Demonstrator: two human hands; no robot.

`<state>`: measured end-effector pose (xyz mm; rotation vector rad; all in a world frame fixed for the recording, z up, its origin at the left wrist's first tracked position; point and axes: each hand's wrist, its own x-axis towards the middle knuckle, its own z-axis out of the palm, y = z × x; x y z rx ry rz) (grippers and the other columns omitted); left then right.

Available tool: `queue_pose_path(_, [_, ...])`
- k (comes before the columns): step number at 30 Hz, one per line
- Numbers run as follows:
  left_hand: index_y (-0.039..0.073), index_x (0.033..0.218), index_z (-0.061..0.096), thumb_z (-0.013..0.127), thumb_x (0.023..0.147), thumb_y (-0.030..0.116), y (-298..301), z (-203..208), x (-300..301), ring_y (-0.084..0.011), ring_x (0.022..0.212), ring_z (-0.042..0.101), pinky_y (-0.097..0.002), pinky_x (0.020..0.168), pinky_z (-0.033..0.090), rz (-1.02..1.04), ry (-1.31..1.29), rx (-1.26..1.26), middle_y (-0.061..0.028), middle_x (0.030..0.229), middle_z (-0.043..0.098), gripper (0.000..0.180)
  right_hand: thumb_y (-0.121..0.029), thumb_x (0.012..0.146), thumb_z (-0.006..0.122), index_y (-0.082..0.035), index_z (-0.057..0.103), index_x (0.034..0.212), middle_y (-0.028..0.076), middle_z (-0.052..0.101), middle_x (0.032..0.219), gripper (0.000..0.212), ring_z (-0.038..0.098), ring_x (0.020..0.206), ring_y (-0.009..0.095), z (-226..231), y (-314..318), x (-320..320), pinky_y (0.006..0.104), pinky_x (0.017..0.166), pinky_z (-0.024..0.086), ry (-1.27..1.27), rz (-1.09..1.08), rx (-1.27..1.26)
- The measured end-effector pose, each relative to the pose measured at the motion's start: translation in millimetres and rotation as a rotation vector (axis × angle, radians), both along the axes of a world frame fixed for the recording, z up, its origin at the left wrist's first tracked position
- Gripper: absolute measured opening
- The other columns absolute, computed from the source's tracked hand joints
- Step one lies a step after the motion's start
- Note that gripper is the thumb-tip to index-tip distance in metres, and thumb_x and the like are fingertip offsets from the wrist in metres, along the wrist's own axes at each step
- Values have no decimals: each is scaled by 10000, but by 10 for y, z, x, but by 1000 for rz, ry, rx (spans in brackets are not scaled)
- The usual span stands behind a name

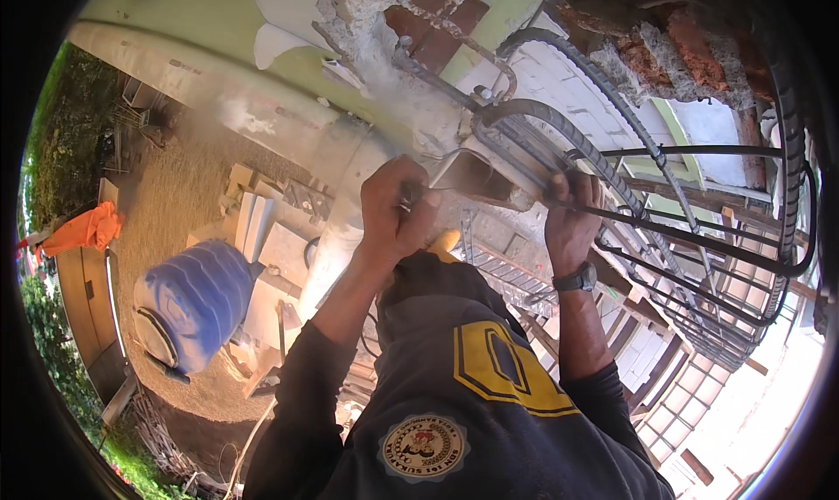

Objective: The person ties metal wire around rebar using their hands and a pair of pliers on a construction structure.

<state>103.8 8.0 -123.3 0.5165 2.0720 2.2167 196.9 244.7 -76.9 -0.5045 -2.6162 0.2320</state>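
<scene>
In the head view, your left hand (395, 207) had its fingers clamped on a small dark tool (407, 194), just below the broken masonry. Your right hand (572, 225) was at the left end of a thin black bar (669, 231) of the rebar cage, its fingers curled; whether they gripped it, I couldn't tell. A blue barrel (205, 299) lay at lower left.

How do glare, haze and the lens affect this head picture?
Head view: lower right is washed out by glare; whitish haze veils part of the pale pipe, cause unclear; left hand and right hand remain reasonably readable; the fisheye picture falls to black at its corners.
</scene>
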Motion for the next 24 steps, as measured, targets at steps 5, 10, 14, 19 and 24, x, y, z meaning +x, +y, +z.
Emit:
queue_pose_path(5, [83,866,423,613,923,495,-102,-83,-166,-147,723,459,-293,671,388,357,84,316,-64,775,461,457,-412,959,627,-17,691,1018,200,689,844,404,643,741,401,50,59,30,475,676,484,-53,-7,-223])
queue_pose_path(10, [61,1085,365,848,786,204,127,182,-642,-211,1013,450,-342,846,418,710,165,-47,-109,1114,402,585,-408,958,626,-1,684,1053,204,698,890,422,650,837,393,118,22,26,476,755,498,-35,4,-179])
queue_pose_path(14, [-38,1285,243,893,718,117,329,198,-874,-241,1153,365,-359,999,395,658,130,-10,-171,1273,261,876,-414,956,628,5,689,1067,203,706,908,437,660,860,389,97,56,57,470,786,508,-58,-20,-138])
queue_pose_path(19, [-83,1248,263,901,694,116,310,71,-1028,-242,1130,359,-367,990,389,691,151,-9,-168,1219,300,868,-422,965,614,12,696,1049,204,707,871,449,674,789,384,128,24,27,455,749,516,-20,-13,-352])
queue_pose_path(24, [-109,1158,294,934,656,157,389,118,-1117,-244,1114,373,-375,970,409,785,164,-132,-168,1161,313,855,-412,967,616,17,693,1027,200,706,842,440,688,769,342,25,144,36,432,705,518,-45,67,-250])
